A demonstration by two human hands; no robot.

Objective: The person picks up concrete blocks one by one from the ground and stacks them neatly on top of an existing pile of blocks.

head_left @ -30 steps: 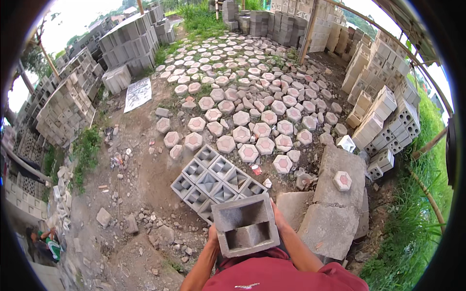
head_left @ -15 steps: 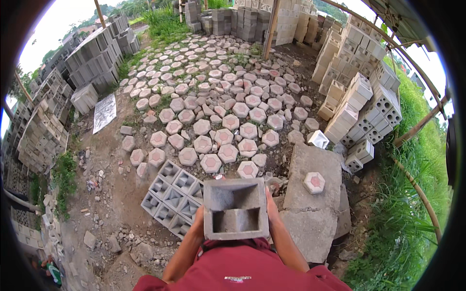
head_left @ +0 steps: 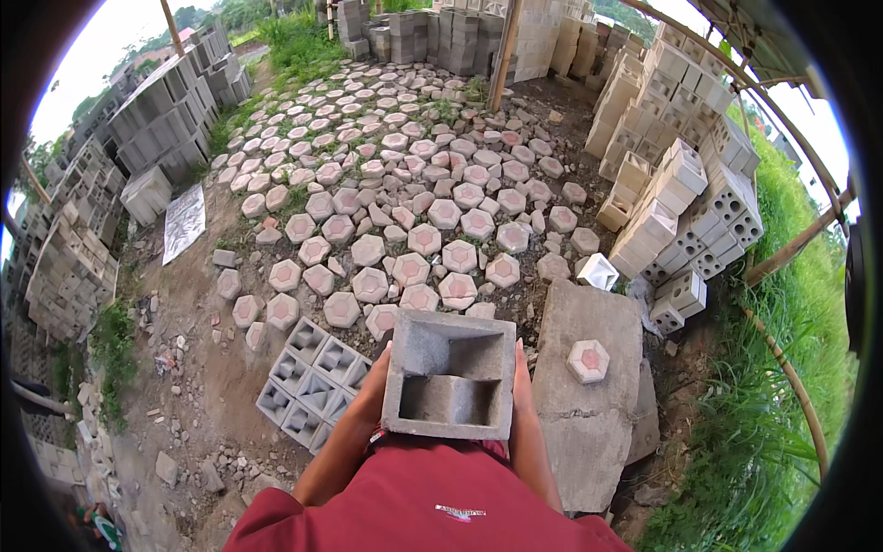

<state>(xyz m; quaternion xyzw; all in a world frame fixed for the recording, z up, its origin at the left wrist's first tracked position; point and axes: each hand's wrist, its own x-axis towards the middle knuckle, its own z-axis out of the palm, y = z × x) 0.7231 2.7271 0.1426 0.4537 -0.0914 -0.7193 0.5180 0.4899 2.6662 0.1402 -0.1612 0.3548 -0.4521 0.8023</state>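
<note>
A grey hollow concrete block (head_left: 451, 368) is held in front of my red shirt, its open cavities facing up toward me. My left hand (head_left: 375, 382) presses on its left side and my right hand (head_left: 522, 382) on its right side, both closed on it. The block hides most of the fingers. Beside my left forearm, several similar hollow blocks (head_left: 313, 382) stand close together on the ground, partly covered by that arm. To the right of my right hand, a hexagonal paver (head_left: 588, 361) with a pinkish centre lies on a cracked concrete slab (head_left: 589, 442).
Rows of hexagonal pavers (head_left: 424, 239) cover the ground ahead. Pale hollow blocks (head_left: 676, 184) are stacked at right, beside tall grass (head_left: 782, 368). Grey block stacks (head_left: 161, 120) stand at far left. A wooden post (head_left: 505, 55) rises behind the pavers. Rubble (head_left: 230, 460) lies at lower left.
The held block sits slightly higher in the picture and looks a little larger. Both hands keep their hold. The view has shifted, so the ground and pavers appear further left.
</note>
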